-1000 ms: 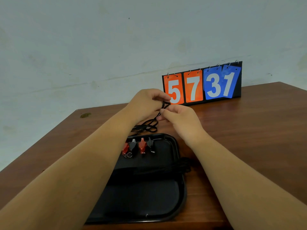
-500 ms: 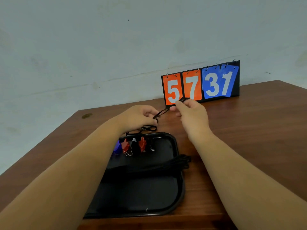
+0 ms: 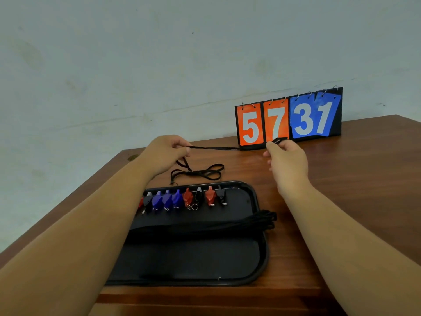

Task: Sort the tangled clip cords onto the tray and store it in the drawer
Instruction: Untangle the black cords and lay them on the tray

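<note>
A black clip cord (image 3: 214,148) is stretched taut above the table between my two hands. My left hand (image 3: 165,153) pinches it at the left, and my right hand (image 3: 286,157) pinches its black clip end at the right. The cord's slack loops (image 3: 200,172) lie on the wood just behind the black tray (image 3: 262,258). On the tray's far edge sits a row of several red, blue and black clips (image 3: 182,198). Their black cords (image 3: 227,223) lie bundled across the tray, overhanging its right rim.
A flip scoreboard (image 3: 288,117) reading 57 and 31 stands at the back against the pale wall. The brown wooden table (image 3: 353,190) extends to the right. Its front edge runs just below the tray. No drawer is in view.
My hands have moved apart, the left one leftward and the right one up and right, drawing the cord out straight. More clips on the tray show now that my left arm has shifted.
</note>
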The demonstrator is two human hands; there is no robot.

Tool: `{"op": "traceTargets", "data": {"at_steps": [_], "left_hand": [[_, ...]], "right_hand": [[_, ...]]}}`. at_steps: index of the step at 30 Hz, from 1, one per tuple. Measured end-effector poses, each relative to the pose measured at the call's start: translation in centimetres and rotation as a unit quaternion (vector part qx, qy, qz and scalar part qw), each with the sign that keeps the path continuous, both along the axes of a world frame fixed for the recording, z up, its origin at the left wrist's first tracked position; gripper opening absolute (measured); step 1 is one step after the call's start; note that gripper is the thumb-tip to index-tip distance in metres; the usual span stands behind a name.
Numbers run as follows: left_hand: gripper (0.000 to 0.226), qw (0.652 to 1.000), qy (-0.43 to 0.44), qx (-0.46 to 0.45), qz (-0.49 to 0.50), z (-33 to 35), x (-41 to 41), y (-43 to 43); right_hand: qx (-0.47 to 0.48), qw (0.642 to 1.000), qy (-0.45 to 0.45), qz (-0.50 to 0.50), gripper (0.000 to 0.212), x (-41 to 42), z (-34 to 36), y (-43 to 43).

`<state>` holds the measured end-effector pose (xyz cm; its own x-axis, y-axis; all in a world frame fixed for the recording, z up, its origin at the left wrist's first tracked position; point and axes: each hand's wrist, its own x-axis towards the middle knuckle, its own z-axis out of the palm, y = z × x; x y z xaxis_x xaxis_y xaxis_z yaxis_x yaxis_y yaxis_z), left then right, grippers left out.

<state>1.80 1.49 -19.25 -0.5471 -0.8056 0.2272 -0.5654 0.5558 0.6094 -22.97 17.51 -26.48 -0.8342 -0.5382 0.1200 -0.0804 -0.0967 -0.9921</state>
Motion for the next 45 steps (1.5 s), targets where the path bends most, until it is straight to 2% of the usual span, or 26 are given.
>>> {"op": "traceTargets", "data": {"at_steps": [7, 11, 15, 21, 25, 29, 33, 36, 38, 40, 41, 43, 45], "left_hand": [[0.016, 0.997, 0.067, 0.024, 0.01, 1.4, 3.2, 1.1], [0.015, 0.996, 0.084, 0.027, 0.009, 2.3, 5.0, 2.0], [0.015, 0.994, 0.109, 0.033, -0.004, 3.4, 6.9, 2.7], [0.013, 0.98, 0.197, 0.032, 0.012, 5.1, 9.0, 4.0], [0.009, 0.977, 0.208, 0.041, 0.028, 5.8, 10.7, 4.7], [0.013, 0.972, 0.234, 0.026, 0.021, 6.7, 11.8, 5.9], [0.013, 0.973, 0.23, -0.004, -0.025, 9.4, 11.8, 8.4], [0.014, 0.968, 0.237, -0.011, -0.083, 12.5, 11.2, 10.8], [0.013, 0.967, 0.226, -0.026, -0.116, 14.4, 10.9, 12.4], [0.013, 0.969, 0.199, -0.058, -0.133, 15.8, 10.7, 13.8], [0.013, 0.97, 0.188, -0.072, -0.139, 16.4, 10.7, 14.4], [0.013, 0.969, 0.176, -0.091, -0.146, 17.3, 10.6, 15.4], [0.012, 0.969, 0.173, -0.104, -0.142, 18.0, 10.7, 16.0]], "right_hand": [[0.01, 1.0, 0.015, -0.003, 0.01, 0.8, 0.0, 0.9], [-0.027, 0.999, -0.043, -0.015, 0.009, 1.1, 0.5, 1.4], [-0.054, 0.993, -0.103, 0.016, 0.003, 1.5, 1.4, 1.8], [-0.061, 0.988, -0.138, 0.031, 0.002, 2.6, 2.5, 3.6], [-0.07, 0.982, -0.173, 0.019, 0.002, 3.3, 3.6, 5.0], [-0.042, 0.982, -0.183, 0.013, 0.003, 3.5, 4.7, 6.6], [0.041, 0.99, -0.129, 0.027, 0.007, 4.9, 5.7, 7.6], [0.137, 0.988, -0.05, 0.058, 0.013, 6.9, 6.5, 8.1], [0.22, 0.969, 0.061, 0.094, 0.02, 8.7, 7.8, 8.7], [0.278, 0.931, 0.205, 0.117, 0.03, 10.7, 9.3, 9.2], [0.28, 0.918, 0.255, 0.121, 0.034, 11.6, 10.2, 9.3], [0.232, 0.921, 0.287, 0.121, 0.035, 13.7, 12.2, 10.0], [0.129, 0.952, 0.228, 0.156, 0.03, 15.6, 14.3, 10.1]]}}
